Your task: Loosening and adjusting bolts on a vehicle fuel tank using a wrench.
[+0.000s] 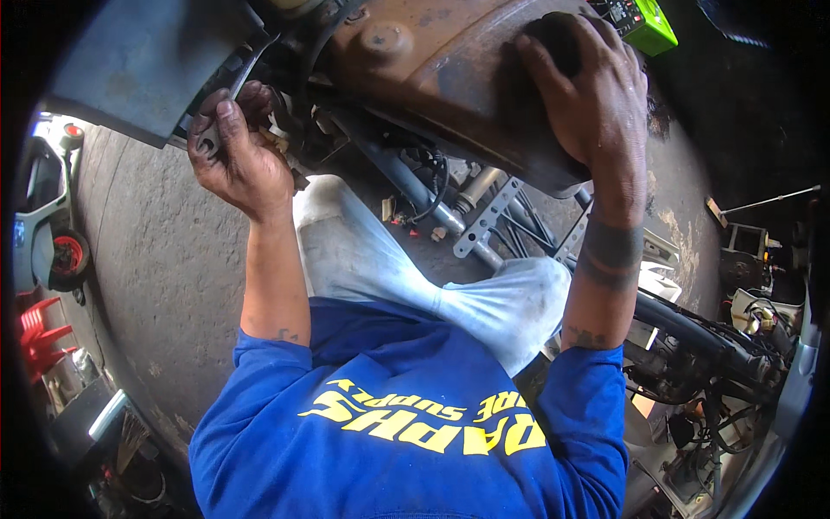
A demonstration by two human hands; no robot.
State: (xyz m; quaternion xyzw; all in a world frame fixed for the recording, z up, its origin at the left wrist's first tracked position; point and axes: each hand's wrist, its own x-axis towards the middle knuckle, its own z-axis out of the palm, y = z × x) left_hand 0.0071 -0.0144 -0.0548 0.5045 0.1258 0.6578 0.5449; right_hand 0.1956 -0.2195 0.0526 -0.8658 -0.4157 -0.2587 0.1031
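Observation:
My left hand (pixel 242 156) is closed around a metal wrench (pixel 209 137), thumb on top, beside a dark metal panel (pixel 143 60) at the upper left. My right hand (pixel 596 108) lies on a rusty, brownish metal tank (pixel 415 69) at the upper middle, its fingers apart and curved over a dark spot that they partly hide. Under the tank show a tubular frame (pixel 402 177) with cables and a perforated metal bracket (pixel 484 221). My knees (pixel 346 251) in pale trousers are bent beneath it.
A green device (pixel 644 26) sits at the top right. Vehicle frames and assorted parts (pixel 748 316) crowd the right side. At the left edge are a white vehicle with red wheel rims (pixel 43 182) and red plastic pieces (pixel 39 337) on the grey concrete floor (pixel 138 285).

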